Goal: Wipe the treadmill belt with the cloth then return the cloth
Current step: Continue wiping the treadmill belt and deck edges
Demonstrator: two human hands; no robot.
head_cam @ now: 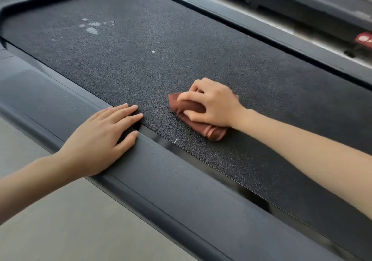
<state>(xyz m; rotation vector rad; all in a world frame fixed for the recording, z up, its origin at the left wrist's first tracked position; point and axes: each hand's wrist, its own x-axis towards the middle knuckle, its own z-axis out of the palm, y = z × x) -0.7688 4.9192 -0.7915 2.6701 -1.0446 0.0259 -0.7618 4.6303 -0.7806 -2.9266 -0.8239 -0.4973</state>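
Cloth under right-hand fingers

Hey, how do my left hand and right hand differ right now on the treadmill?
The left hand lies flat with straight fingers; the right hand has its fingers curled. The left hand holds nothing; the right hand grips the brown cloth. The left hand rests across the side rail and the belt edge; the right hand sits on the belt. Both are palm down.

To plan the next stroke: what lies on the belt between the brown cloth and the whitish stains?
In the head view, only bare belt lies between the cloth and the stains, plus small white specks.
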